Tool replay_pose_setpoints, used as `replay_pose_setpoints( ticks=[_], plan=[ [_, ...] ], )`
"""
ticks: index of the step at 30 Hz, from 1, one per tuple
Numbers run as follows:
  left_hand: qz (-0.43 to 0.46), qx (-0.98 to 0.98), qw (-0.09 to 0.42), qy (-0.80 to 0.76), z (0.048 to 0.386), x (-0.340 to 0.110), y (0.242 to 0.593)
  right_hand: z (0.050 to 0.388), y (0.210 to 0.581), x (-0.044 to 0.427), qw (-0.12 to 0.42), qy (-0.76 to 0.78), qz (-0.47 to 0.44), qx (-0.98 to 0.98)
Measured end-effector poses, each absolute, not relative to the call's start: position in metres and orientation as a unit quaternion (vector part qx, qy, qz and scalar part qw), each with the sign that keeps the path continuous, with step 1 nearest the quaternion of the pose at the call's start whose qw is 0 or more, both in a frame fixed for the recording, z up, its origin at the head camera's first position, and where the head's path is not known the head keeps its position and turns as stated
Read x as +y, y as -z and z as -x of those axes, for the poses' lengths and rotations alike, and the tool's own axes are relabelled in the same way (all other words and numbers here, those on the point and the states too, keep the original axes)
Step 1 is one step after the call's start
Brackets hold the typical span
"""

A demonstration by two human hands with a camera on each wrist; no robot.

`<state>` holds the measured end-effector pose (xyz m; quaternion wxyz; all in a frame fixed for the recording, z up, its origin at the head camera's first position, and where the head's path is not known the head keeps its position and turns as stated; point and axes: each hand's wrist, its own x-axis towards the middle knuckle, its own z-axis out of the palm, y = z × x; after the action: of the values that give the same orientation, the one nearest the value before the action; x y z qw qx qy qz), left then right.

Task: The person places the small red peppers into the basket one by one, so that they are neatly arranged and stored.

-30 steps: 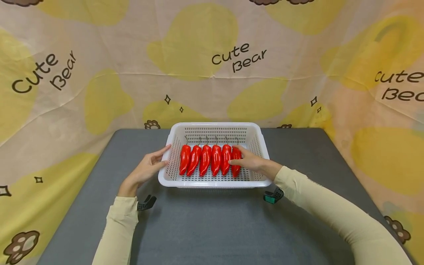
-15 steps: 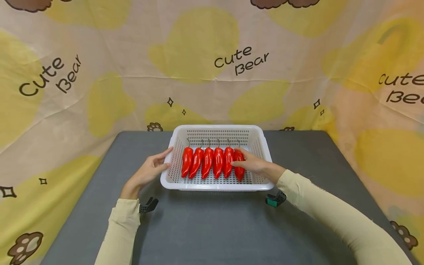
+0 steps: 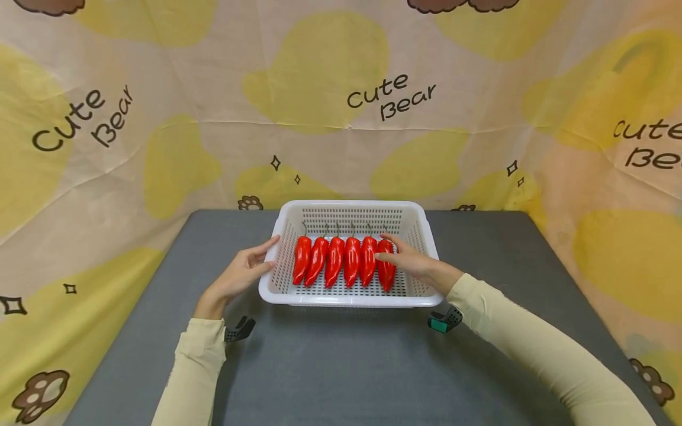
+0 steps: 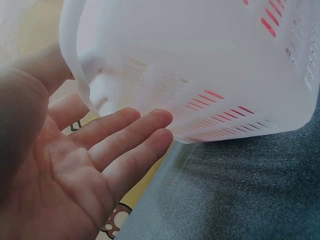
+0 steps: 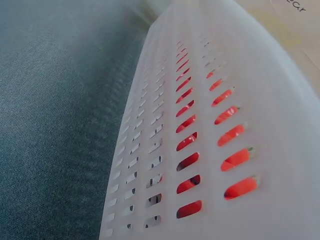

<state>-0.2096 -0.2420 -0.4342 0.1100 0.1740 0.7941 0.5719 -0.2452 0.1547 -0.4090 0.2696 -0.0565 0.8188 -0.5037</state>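
Note:
A white slotted plastic basket holds a row of several glossy red peppers, stems toward the far wall. My right hand reaches over the basket's right side, thumb and forefinger spread over the upper part of the rightmost pepper; its other fingers are hidden. In the right wrist view only the basket's wall shows, with peppers behind its slots. My left hand is at the left rim, thumb and forefinger touching it. In the left wrist view its other fingers extend straight beside the wall.
The basket stands toward the far edge of a dark grey table. A printed cloth hangs behind and along both sides. Black wrist mounts stick out from the sleeves.
The head view has shifted slightly. The rightmost pepper has moved a little to the right and nearer. My right thumb has lifted slightly away from it. The left hand stays at the rim.

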Motion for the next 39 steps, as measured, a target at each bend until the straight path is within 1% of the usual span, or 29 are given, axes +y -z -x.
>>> replay_pose_setpoints(
  ticks=[3, 7, 9, 19, 25, 39],
  plan=[
    [-0.172, 0.793, 0.111, -0.574, 0.209, -0.242, 0.433, 0.246, 0.409, 0.155, 0.254, 0.532, 0.049, 0.806],
    [-0.173, 0.793, 0.110, -0.574, 0.209, -0.242, 0.432, 0.246, 0.408, 0.154, 0.218, 0.568, 0.048, 0.792],
    [-0.173, 0.792, 0.111, -0.574, 0.209, -0.243, 0.432, 0.247, 0.408, 0.154, 0.211, 0.576, 0.047, 0.789],
    [-0.172, 0.792, 0.105, -0.577, 0.211, -0.246, 0.435, 0.247, 0.400, 0.155, 0.218, 0.582, 0.050, 0.782],
    [-0.172, 0.791, 0.110, -0.576, 0.209, -0.244, 0.433, 0.249, 0.394, 0.158, 0.219, 0.587, 0.051, 0.778],
    [-0.172, 0.795, 0.110, -0.571, 0.210, -0.242, 0.433, 0.249, 0.376, 0.170, 0.231, 0.609, 0.092, 0.753]
  ],
)
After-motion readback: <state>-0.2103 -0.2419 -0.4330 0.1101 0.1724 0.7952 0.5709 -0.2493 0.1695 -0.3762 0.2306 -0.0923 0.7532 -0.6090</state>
